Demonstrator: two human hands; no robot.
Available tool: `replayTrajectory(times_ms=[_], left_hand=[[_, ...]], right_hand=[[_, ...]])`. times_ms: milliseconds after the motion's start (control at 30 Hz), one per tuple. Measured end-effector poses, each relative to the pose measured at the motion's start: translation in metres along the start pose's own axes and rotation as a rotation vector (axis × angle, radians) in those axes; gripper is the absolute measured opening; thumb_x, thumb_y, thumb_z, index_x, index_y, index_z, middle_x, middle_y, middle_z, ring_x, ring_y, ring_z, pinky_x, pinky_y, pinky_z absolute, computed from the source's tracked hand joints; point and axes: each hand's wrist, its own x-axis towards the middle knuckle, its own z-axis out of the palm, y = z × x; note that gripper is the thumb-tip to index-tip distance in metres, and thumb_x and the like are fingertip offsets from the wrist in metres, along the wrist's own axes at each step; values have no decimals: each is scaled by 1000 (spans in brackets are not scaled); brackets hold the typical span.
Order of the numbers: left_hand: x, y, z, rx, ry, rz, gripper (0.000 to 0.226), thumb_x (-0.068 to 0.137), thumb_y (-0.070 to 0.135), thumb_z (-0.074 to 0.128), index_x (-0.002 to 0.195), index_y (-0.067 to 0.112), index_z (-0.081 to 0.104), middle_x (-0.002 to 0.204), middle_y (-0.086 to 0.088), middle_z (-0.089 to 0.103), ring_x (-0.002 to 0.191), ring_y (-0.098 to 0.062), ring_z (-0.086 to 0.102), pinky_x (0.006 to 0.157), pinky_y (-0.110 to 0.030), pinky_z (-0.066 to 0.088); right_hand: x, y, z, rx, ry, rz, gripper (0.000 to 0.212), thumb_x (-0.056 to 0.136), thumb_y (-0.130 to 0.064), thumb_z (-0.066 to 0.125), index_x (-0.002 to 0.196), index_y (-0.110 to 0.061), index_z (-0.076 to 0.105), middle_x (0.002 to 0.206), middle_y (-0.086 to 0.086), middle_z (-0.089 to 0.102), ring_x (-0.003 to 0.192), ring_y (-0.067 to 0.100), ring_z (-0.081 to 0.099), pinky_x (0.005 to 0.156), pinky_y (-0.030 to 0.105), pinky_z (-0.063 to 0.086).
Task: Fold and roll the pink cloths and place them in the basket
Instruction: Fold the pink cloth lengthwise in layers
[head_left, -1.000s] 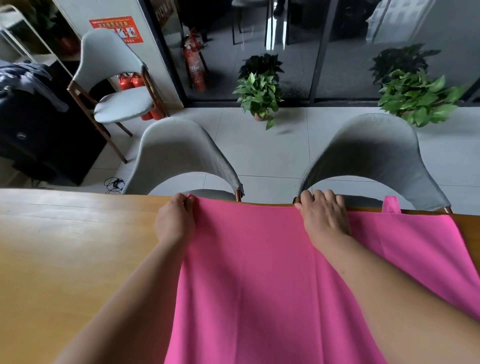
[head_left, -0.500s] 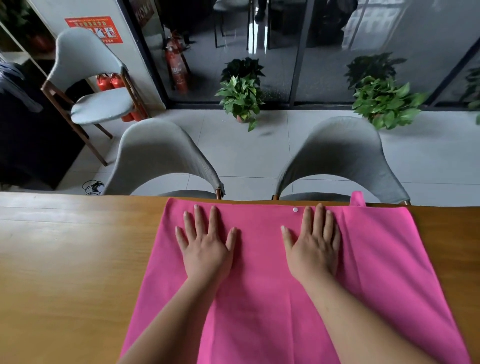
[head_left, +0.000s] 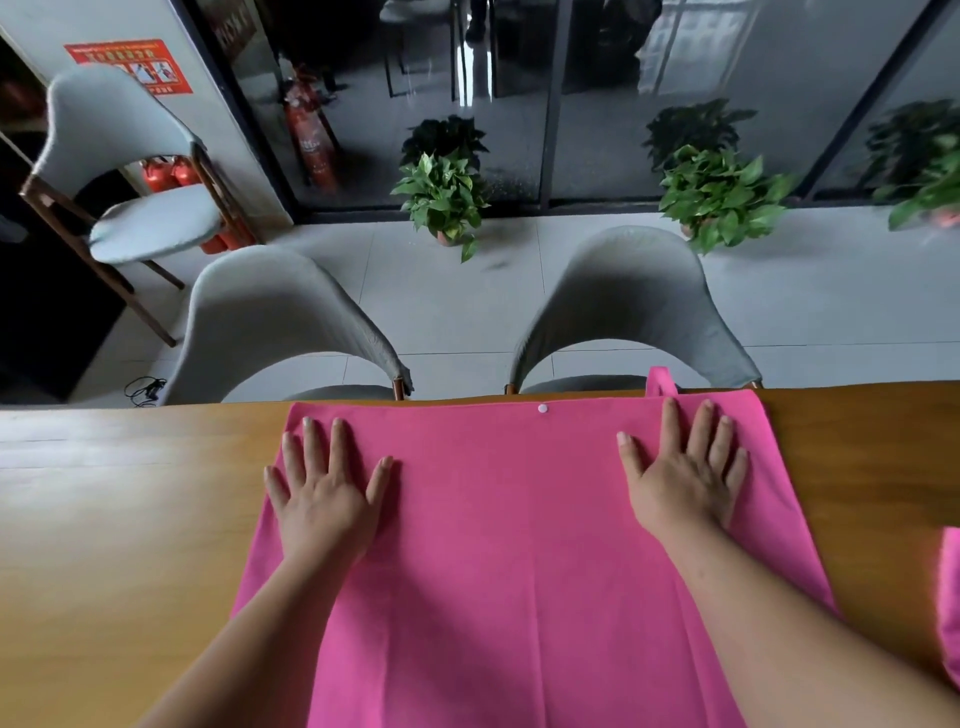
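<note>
Left hand (head_left: 324, 499) laid flat, fingers spread and gripping nothing, near the left edge of the cloth (head_left: 509, 545); right hand (head_left: 685, 478) likewise flat and spread, toward its far right corner. Cloth smoothed out on the table (head_left: 114, 519), far hem along the table's far edge, white snap (head_left: 543, 408) at mid-hem, loop (head_left: 661, 379) poking past it. Sliver of a second cloth (head_left: 950, 597) at far right. Beyond, two grey chairs (head_left: 270, 312) and potted plants (head_left: 447, 192).

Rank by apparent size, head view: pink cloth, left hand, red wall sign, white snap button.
1. pink cloth
2. left hand, though nearness enlarges it
3. red wall sign
4. white snap button
</note>
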Motion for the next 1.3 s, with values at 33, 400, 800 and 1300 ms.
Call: replayTrajectory(times_ms=[33,400,800,1300], left_hand=[[1,1,0,1,4,-3,96,91,89,6,168,32,5,177,-6,0,162,-29,-7,128,-58,1],[-43,-6,-18,-69,52,83,88,98,77,9,169,24,12,177,-3,-1,162,-24,-13,130,-55,1],[-94,-27,1,14,-22,73,84,93,85,6,166,45,-2,176,7,-7,162,-25,-11,129,-54,-5],[-232,-56,-5,-7,-82,130,85,99,79,18,168,32,5,176,0,-9,161,-26,-17,129,-58,2]], right_hand=[[2,0,1,2,10,-4,89,92,-83,-5,166,-34,-7,175,9,-8,161,31,-10,128,57,0],[-28,44,-18,149,15,-150,83,96,-77,-5,166,-33,-11,175,2,-13,161,23,-15,130,51,1],[-72,50,12,-49,32,-125,87,93,-78,-10,167,-32,-4,175,2,-10,162,24,-8,130,48,1],[-249,20,9,24,31,-231,79,98,-67,28,164,-23,32,175,8,14,161,32,9,127,55,17]])
